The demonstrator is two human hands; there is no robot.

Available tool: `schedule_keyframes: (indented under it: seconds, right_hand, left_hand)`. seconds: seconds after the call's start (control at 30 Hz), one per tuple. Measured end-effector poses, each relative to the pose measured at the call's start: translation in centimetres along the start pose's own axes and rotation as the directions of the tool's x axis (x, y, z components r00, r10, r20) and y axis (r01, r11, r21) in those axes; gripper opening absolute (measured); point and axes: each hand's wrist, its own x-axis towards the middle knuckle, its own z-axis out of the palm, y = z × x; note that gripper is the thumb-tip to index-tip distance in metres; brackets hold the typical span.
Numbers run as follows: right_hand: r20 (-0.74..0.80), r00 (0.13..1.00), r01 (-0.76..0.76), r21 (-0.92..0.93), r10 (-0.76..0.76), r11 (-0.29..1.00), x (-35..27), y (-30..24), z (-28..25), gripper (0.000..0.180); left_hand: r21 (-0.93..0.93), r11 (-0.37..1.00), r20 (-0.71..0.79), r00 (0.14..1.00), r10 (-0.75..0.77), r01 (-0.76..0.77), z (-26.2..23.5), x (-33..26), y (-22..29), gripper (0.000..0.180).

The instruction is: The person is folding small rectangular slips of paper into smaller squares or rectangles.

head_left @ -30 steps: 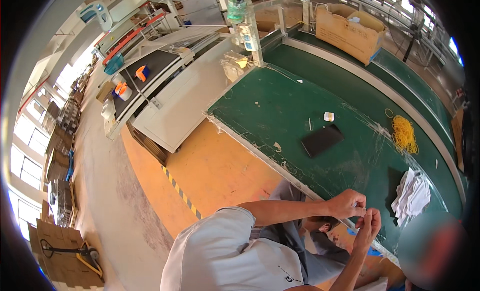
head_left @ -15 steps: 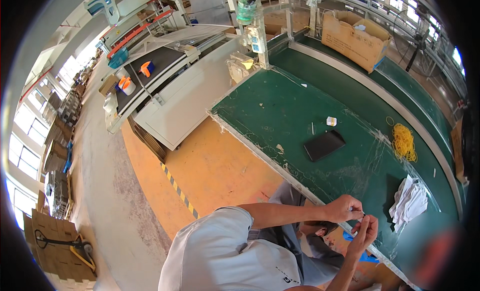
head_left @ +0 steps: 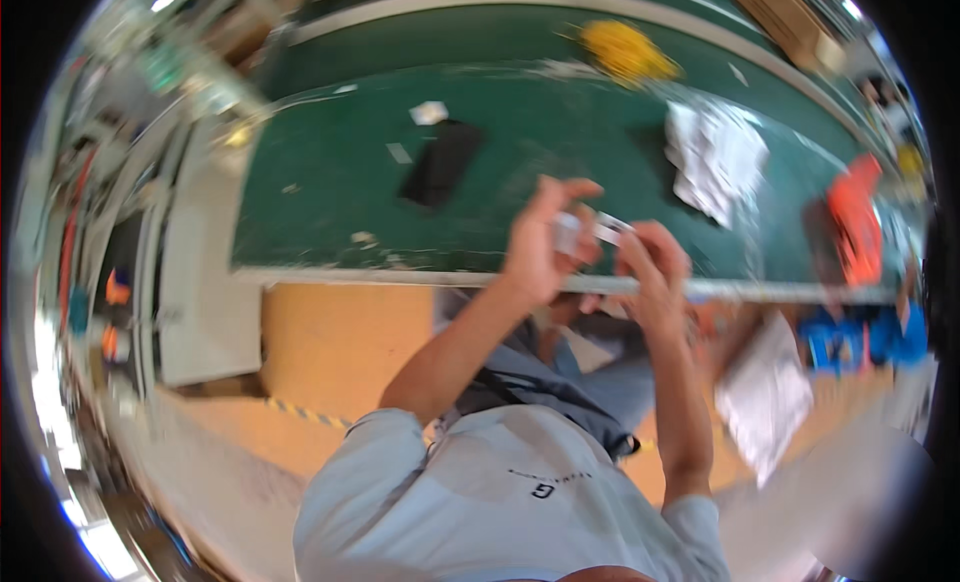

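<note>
My left hand [head_left: 545, 247] and my right hand [head_left: 655, 267] are close together over the near edge of the green worktable [head_left: 330, 222]. Between my right fingertips is a small white strip [head_left: 612, 228] with a dark mark, its kind unclear through blur. A whitish patch [head_left: 567, 232] shows inside my curled left fingers, while one finger stretches above it; what it is I cannot make out. Beyond my left hand lies a flat black rectangular object [head_left: 440, 165]. A stack of crumpled white sheets [head_left: 710, 157] lies past my right hand.
A tangle of yellow bands [head_left: 630, 54] lies at the back. Beside the black object is a small white piece [head_left: 429, 113]. A red object [head_left: 855, 222] stands at the table's right end. Below that end are blue things [head_left: 840, 344] and a pale sheet [head_left: 768, 397].
The view has swung to the right, so the table now runs across it. My hands have moved from a tight pinch together to slightly apart, with a white strip now showing.
</note>
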Motion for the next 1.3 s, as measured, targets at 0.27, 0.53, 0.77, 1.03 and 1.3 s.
schedule_keyframes:
  seconds: [0.27, 0.53, 0.77, 1.03, 1.3]
  right_hand:
    - [-0.104, 0.994, 0.029, 0.15, -0.014, 0.988, -0.6, 2.1, -1.1, 0.015]
    - [-0.126, 0.992, 0.006, 0.264, 0.028, 0.964, -1.0, 3.2, -0.2, 0.012]
    - [-0.202, 0.843, 0.36, -0.478, -0.499, 0.801, -0.5, 3.1, 0.1, 0.005]
    - [0.228, 0.632, 0.633, -0.703, -0.741, 0.324, 0.5, 4.5, -1.0, 0.016]
    - [0.356, 0.611, 0.664, -0.716, -0.708, 0.213, -0.3, 4.6, -2.1, 0.023]
  left_hand:
    - [-0.112, 0.993, 0.131, 0.991, -0.02, 0.035, 1.0, 1.3, -2.0, 0.06]
    - [0.013, 0.999, 0.024, 0.999, 0.042, -0.043, 0.0, 1.2, -2.8, 0.033]
    - [0.051, 0.999, -0.045, 0.999, 0.007, -0.005, -0.5, 1.4, -3.7, 0.036]
    - [0.017, 0.999, -0.019, 0.999, -0.032, 0.032, 0.4, 0.9, -3.9, 0.036]
    - [0.068, 0.995, -0.076, 0.995, -0.067, 0.072, 0.8, 0.7, -4.8, 0.035]
